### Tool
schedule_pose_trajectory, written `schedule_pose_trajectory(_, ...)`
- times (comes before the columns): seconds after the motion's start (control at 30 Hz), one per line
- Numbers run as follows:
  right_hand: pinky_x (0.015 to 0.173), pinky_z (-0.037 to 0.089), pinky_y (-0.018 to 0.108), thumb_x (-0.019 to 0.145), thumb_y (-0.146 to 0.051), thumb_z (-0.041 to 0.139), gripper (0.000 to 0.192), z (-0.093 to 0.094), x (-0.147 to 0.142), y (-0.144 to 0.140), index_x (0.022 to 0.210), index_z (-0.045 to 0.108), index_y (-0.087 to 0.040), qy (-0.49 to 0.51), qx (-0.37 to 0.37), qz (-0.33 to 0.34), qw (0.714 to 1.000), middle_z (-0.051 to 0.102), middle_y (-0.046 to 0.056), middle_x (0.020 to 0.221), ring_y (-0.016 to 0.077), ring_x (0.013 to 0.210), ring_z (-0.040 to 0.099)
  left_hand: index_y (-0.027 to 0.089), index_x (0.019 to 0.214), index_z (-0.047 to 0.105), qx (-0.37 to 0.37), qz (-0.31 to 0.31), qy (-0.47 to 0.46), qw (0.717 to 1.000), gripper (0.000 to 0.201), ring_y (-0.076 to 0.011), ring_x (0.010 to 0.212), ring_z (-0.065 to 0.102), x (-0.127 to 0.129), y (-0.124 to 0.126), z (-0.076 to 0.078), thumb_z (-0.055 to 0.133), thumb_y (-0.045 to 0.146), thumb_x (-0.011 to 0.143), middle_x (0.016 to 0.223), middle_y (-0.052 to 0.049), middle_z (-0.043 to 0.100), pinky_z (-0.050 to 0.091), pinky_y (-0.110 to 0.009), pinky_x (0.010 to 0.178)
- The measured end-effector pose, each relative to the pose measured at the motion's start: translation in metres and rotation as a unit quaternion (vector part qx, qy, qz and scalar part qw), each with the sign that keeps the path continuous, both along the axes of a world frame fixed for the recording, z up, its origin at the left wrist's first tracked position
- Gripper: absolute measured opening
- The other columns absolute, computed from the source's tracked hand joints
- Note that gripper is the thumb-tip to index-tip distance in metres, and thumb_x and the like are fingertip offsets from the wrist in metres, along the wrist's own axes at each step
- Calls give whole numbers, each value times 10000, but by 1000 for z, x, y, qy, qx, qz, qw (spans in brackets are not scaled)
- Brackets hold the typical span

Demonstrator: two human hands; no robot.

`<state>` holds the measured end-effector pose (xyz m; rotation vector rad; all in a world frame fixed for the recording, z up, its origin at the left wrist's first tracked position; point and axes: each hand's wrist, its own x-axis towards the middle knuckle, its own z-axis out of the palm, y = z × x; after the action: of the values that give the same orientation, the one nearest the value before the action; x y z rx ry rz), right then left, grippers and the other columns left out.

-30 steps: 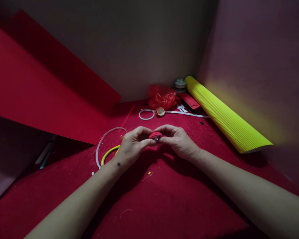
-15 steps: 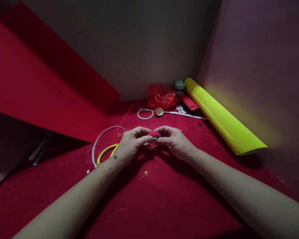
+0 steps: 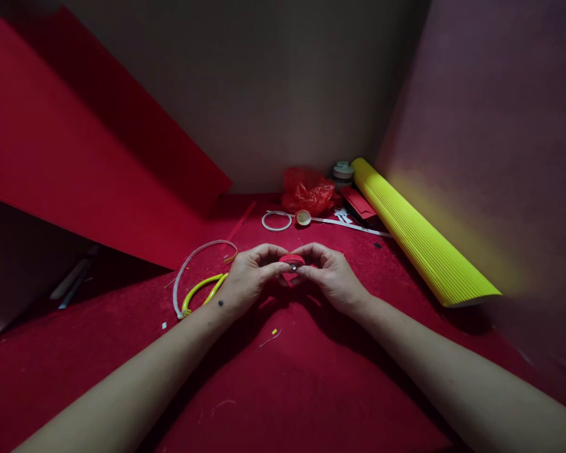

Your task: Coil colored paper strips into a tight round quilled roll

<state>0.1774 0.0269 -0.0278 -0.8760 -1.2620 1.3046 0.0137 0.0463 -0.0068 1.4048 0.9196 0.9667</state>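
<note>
Red covering [image 3: 264, 390] is spreading beneath your work, and a grey wall [image 3: 287, 94] is standing beyond it at 12 o'clock, bearings running from what you are holding. You are holding a small red ridged disc [image 3: 291, 258] at the clock's centre. Your left hand [image 3: 252, 277] is pinching its edge from 9 o'clock, your right hand [image 3: 334, 277] from 3 o'clock; both thumbs and forefingers are closing on it, remaining fingers partly hidden. One shiny piece [image 3: 294, 268], too small to identify, is showing between your thumb tips. Near your left wrist, a pale curved strip [image 3: 176, 286] is lying towards 9 o'clock, a yellow curved piece [image 3: 195, 289] towards 8. At 12 o'clock a red plastic bag [image 3: 309, 190] is sitting. Between 1 and 4 o'clock a yellow corrugated roll [image 3: 424, 236] is slanting.
</note>
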Motion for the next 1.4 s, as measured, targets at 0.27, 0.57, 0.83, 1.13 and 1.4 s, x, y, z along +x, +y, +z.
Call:
schedule_pose_trajectory(0.27,548,511,250,725,-264,690,210,-1,-3,-3,873,565,-183,-9,-7,-1,1000,595,-3,817,94,608,580,165,815,678,-3,0,25,1000,151,-91,501,573,0,-2,0,712,243,690,673,18,655,469,-214,511)
schedule_pose_trajectory(0.57,529,469,242,705,-245,720,214,-7,-1,5,839,584,-151,79,-77,69,991,643,24,766,101,573,601,125,850,655,-44,-65,12,997,180,-101,560,593,-6,5,-4,700,226,708,690,-24,671,465,-221,567)
schedule_pose_trajectory(0.83,569,486,270,679,-239,740,201,-3,-1,5,816,619,-154,100,-89,65,989,652,41,784,123,616,614,120,873,636,-49,-80,-21,995,228,-133,611,629,-5,7,-8,713,253,704,759,-57,676,501,-271,616)
schedule_pose_trajectory(1.13,555,504,255,689,-240,739,252,-4,0,5,876,584,-175,79,-87,56,991,662,19,806,122,609,640,128,839,621,-67,-57,-45,995,202,-128,585,629,-1,5,-11,718,192,674,716,-38,670,481,-253,576)
schedule_pose_trajectory(1.4,532,495,254,673,-244,746,298,-7,2,5,884,547,-178,51,-79,60,994,662,8,746,124,565,637,138,876,628,-113,-73,-63,989,227,-142,592,649,1,2,-6,698,138,660,672,-39,680,493,-242,547)
